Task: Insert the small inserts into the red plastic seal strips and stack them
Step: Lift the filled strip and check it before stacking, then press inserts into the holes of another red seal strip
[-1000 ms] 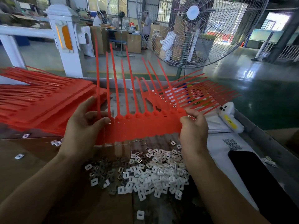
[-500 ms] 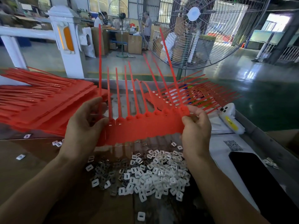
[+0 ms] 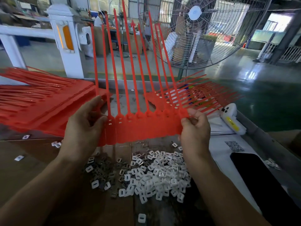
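My left hand [image 3: 84, 128] and right hand [image 3: 194, 128] gripped the red seal strip sheet [image 3: 146, 128] by its ends, now tilted more upright than 1 second before.

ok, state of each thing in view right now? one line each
seal strip sheet: lifted off the table, tails pointing up
left hand: grips the sheet's left end
right hand: pinches the sheet's right end
left stack of red strips: lying flat
white inserts: loose heap on the table
fan: spinning or stopped, cannot tell
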A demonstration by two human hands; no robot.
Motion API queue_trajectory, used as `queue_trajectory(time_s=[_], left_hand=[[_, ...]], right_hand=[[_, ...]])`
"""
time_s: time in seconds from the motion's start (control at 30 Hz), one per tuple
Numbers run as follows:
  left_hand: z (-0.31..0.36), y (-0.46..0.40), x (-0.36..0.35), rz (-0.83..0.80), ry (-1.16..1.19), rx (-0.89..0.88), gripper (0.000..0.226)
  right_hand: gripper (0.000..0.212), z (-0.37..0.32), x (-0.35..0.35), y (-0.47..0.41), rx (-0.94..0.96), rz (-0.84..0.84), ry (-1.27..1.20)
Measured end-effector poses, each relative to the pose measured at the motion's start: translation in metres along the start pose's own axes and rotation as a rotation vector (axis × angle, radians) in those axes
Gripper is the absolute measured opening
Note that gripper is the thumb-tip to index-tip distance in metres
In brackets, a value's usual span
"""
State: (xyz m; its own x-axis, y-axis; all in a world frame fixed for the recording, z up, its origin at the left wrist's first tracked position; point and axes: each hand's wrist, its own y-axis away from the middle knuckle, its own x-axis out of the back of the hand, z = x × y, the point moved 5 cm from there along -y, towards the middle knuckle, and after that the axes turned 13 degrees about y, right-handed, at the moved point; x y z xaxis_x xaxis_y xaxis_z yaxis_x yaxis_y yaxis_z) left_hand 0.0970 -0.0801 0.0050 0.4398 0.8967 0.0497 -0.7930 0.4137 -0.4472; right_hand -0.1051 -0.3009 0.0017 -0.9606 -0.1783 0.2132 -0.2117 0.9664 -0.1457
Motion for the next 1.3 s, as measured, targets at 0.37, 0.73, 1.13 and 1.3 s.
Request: queue_trajectory(time_s=[0.37,0.73,1.13,1.3], left_hand=[[-0.011,0.001,-0.009,-0.226,-0.346,0.025,0.06],[-0.016,0.01,-0.005,-0.29,-0.474,0.121,0.048],[-0.01,0.017,0.003,-0.36,-0.525,0.174,0.04],[-0.007,0.018,0.001,-0.369,-0.543,0.179,0.038]], right_hand=[[0.025,0.006,-0.002,-0.001,0.086,-0.192,0.483],[0.026,0.004,0.006,-0.003,0.181,-0.312,0.953],[0.029,0.006,0.014,-0.007,0.146,-0.409,0.937],[0.029,0.001,0.014,-0.004,0.206,-0.395,0.922]])
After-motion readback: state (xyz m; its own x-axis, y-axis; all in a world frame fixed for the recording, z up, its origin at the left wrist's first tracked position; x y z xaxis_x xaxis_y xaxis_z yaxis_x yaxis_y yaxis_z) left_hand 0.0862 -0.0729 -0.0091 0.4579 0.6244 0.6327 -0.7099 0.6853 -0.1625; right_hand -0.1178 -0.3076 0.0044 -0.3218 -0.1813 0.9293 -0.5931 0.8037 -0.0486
